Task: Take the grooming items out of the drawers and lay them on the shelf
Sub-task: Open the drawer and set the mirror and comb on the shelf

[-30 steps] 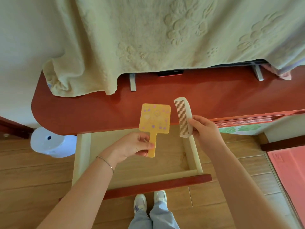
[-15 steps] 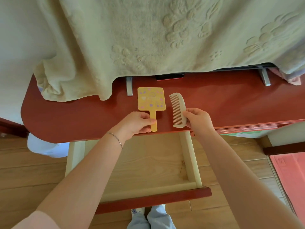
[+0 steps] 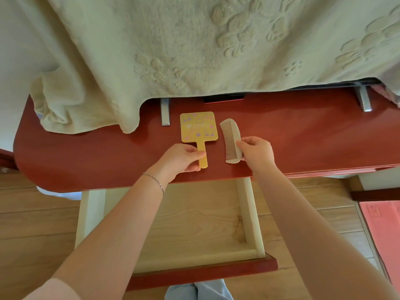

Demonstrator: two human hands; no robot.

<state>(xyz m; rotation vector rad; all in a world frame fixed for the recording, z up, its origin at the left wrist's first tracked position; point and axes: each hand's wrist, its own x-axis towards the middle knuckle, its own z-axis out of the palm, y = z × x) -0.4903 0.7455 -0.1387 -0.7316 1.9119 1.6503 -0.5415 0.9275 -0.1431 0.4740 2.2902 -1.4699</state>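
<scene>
A yellow hand mirror [image 3: 198, 126] with purple dots lies flat on the red shelf [image 3: 303, 137]. My left hand [image 3: 180, 160] is closed around its handle. Just to its right a cream comb [image 3: 230, 140] rests on the shelf, teeth facing left, and my right hand [image 3: 256, 152] pinches its lower right edge. Below the shelf the drawer [image 3: 251, 213] stands pulled out, and its pale wooden bottom shows nothing inside.
A pale green towel [image 3: 173, 50] hangs over the back of the shelf, covering a screen whose metal feet [image 3: 165, 112] stand behind the mirror. A pink mat [image 3: 385, 230] lies on the wooden floor at right. A white object [image 3: 58, 193] shows under the shelf's left end.
Both hands have carried the mirror and comb up from above the drawer onto the shelf. They now rest flat on the red surface.
</scene>
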